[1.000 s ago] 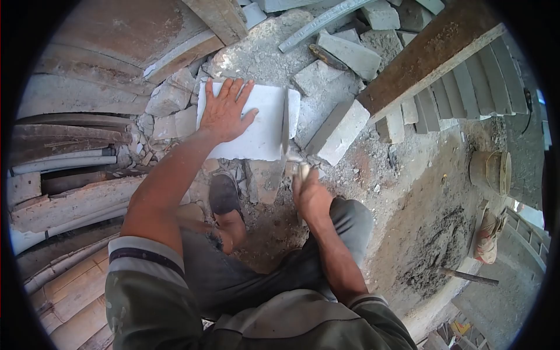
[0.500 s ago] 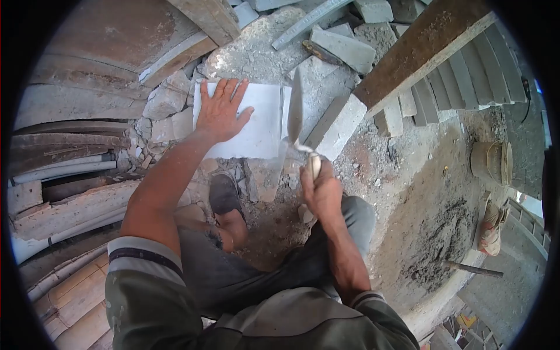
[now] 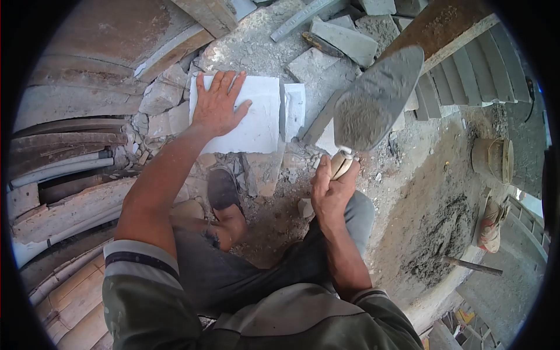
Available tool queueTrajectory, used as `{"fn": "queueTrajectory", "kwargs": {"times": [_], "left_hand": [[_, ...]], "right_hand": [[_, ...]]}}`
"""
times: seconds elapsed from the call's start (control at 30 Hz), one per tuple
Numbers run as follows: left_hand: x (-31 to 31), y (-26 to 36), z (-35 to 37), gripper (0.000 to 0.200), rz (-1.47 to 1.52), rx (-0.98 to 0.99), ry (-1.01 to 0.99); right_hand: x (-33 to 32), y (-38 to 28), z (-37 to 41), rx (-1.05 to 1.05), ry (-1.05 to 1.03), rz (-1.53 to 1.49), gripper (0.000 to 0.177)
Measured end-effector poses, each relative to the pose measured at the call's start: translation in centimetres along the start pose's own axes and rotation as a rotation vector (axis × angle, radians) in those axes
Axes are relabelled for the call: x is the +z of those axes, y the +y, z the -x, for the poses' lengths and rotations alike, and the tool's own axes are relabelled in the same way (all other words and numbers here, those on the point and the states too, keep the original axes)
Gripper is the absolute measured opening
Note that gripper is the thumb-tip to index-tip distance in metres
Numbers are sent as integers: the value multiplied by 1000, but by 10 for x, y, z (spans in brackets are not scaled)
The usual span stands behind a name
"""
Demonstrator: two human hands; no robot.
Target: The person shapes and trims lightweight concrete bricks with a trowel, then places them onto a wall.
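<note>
My left hand (image 3: pixel 219 108) lies flat, fingers spread, on a white rectangular block (image 3: pixel 259 119) set on the rubble ground. Beside that block's right edge is a narrow white piece (image 3: pixel 294 111), with a thin gap between them. My right hand (image 3: pixel 334 189) is wrapped round the wooden handle of a trowel (image 3: pixel 379 96). The trowel's broad blade faces up, tilted away to the upper right, with grey mortar (image 3: pixel 359 119) smeared on it. Behind the blade, a grey-white block (image 3: pixel 324 131) is partly hidden.
A wooden beam (image 3: pixel 443 29) slants in at upper right before a row of stacked slabs (image 3: pixel 481 70). Broken blocks (image 3: pixel 344 42) lie at the top. On the right are a bucket (image 3: pixel 492 161) and a heap of wet mortar (image 3: pixel 446 233) with a stick handle. Wooden planks (image 3: pixel 76 105) stand left.
The trowel has swung right and turned from edge-on to show its broad face, uncovering the narrow white piece. My left hand stays on the white block.
</note>
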State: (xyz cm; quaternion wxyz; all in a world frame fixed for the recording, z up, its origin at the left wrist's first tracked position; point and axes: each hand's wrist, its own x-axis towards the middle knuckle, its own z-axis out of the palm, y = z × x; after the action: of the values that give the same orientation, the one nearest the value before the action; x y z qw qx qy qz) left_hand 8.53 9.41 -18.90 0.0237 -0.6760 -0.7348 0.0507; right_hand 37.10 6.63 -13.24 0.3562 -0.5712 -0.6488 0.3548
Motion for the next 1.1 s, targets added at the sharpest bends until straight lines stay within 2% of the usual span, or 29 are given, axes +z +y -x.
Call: {"fn": "queueTrajectory", "kwargs": {"times": [0.03, 0.07, 0.1, 0.17, 0.23, 0.3, 0.43, 0.5, 0.53, 0.57, 0.63, 0.67, 0.77, 0.83, 0.9, 0.93, 1.0, 1.03, 1.1], "left_hand": [[-4, -1, -3, 69, -4, -6, -6], [-4, -3, -4, 69, -10, -10, 6], [0, -3, -3, 69, 9, -1, 51], [-3, -9, -10, 70, 8, 41, 108], [-1, -4, -2, 71, 31, 24, 73], [5, -6, -3, 71, 67, 71, 134], [-14, -19, -23, 79, 9, 79, 86], [-32, -37, -64, 93, 380, -141, -275], [-36, -34, -69, 101, 230, -81, -236], [-34, -36, -78, 101, 212, -61, -228], [-36, -40, -88, 100, 533, 12, -718], [-39, -43, -92, 97, 612, -29, -805], [-42, -46, -79, 96, 683, 75, -707], [-54, -45, -59, 99, 673, 85, -672], [-57, -54, -37, 101, 605, 113, -552], [-67, -48, -20, 101, 590, 114, -556], [-85, -30, 16, 94, 350, 159, -318], [-85, -29, 32, 94, 333, 149, -320], [-80, -26, 57, 93, 340, 137, -175]], "right_hand": [[17, 29, 7, 16, 29, -21, 22], [23, 41, 14, 117, -209, 339, 30], [23, 53, 21, 116, -198, 332, 30], [20, 73, 27, 123, -519, 548, 38], [2, 43, 20, 147, -482, 428, 38], [-9, 10, -7, 206, -220, 36, 38], [-7, 20, -7, 220, -12, -244, 36], [4, 43, 12, 310, 12, -286, 32], [9, 48, 19, 376, 34, -330, 30], [9, 55, 21, 377, 56, -349, 30], [0, 49, 25, 636, -121, -493, 32], [-5, 48, 28, 642, -108, -510, 32], [-19, 52, 25, 557, -89, -459, 35], [-25, 59, 29, 451, -26, -301, 36], [-22, 71, 32, 473, 4, -355, 37], [-21, 75, 32, 468, -5, -335, 38], [-21, 77, 29, 457, -23, -332, 38], [-24, 72, 26, 396, -63, -265, 39], [-29, 61, 22, 324, -114, -208, 40]]}}
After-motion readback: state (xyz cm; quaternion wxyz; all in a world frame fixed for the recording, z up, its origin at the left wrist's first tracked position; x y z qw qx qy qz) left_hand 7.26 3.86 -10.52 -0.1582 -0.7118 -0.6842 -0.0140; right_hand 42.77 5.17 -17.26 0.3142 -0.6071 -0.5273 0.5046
